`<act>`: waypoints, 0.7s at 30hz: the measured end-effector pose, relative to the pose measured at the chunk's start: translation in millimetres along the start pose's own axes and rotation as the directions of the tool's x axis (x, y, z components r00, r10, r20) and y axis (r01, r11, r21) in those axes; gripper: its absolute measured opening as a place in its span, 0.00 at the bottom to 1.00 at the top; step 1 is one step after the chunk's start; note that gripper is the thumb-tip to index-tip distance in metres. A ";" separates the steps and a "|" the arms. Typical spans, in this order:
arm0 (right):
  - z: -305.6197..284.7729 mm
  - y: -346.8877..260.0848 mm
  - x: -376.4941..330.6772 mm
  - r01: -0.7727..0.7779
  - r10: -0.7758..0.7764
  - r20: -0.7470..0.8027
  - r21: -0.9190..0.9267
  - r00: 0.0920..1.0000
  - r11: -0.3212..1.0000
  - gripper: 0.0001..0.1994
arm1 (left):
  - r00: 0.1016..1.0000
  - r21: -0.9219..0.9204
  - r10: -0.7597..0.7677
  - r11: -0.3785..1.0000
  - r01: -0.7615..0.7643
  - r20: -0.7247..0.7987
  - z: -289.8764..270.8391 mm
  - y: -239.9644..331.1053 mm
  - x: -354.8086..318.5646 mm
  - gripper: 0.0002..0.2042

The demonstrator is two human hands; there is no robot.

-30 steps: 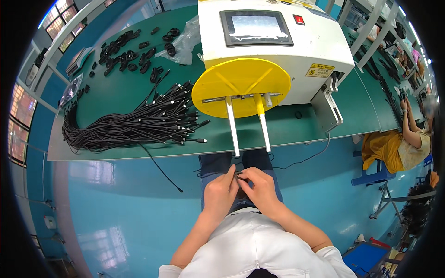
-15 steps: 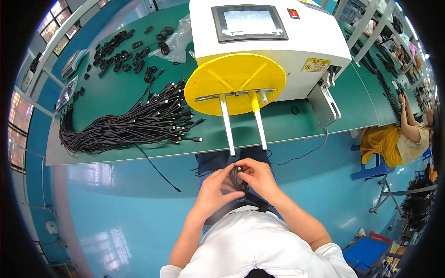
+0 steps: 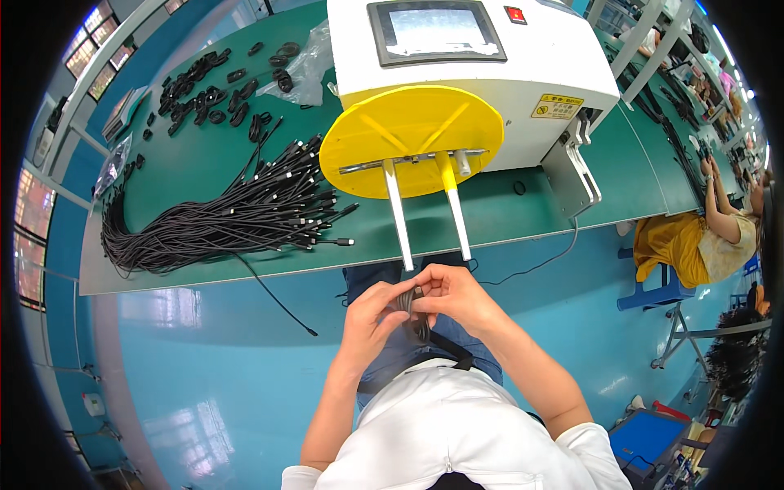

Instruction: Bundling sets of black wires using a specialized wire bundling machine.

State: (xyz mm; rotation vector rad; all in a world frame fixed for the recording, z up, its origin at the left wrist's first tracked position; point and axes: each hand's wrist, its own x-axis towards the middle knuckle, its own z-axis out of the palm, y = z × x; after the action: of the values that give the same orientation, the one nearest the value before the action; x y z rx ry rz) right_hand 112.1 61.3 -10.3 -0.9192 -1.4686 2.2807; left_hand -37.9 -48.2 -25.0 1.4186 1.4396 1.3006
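Both of my hands meet just below the table edge, above my lap. My left hand [image 3: 374, 314] and my right hand [image 3: 451, 296] together grip a small coil of black cable [image 3: 415, 314], fingers closed around it. Directly above them two white prongs [image 3: 425, 216] stick out from a yellow disc [image 3: 408, 139] on the front of a white machine [image 3: 482, 77] with a screen. A large bundle of loose black cables [image 3: 229, 220] lies on the green table [image 3: 204, 163] to my left.
Several coiled black cables [image 3: 208, 94] and a clear plastic bag [image 3: 306, 61] lie at the table's far left. One cable [image 3: 273, 298] dangles over the front edge. A person in yellow [image 3: 694, 237] sits at the right on a blue stool. The floor is teal.
My hands have stayed together on the cable coil, shifting slightly up towards the prongs. The view has moved closer to the machine.
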 end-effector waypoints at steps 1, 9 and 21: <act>-0.2 0.2 -0.1 0.000 0.000 0.000 0.000 1.000 1.000 0.10 | 1.000 0.000 0.000 1.000 0.000 0.000 1.8 3.1 0.2 0.27; 6.6 0.4 -5.6 0.041 -0.053 -0.064 -0.183 0.997 0.982 0.10 | 0.996 -0.399 -0.087 0.915 0.068 -0.031 11.8 -0.9 -7.0 0.22; 17.5 -8.9 -4.9 0.376 -0.494 0.090 -0.769 0.865 0.517 0.18 | 0.894 -0.908 -0.407 0.276 0.316 0.187 21.1 12.1 -0.3 0.29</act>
State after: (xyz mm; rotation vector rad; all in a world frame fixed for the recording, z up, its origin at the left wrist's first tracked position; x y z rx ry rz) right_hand 103.6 50.1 4.3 -0.7265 -2.3356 1.1430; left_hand -14.5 -46.4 -18.4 0.2034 0.6807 1.4666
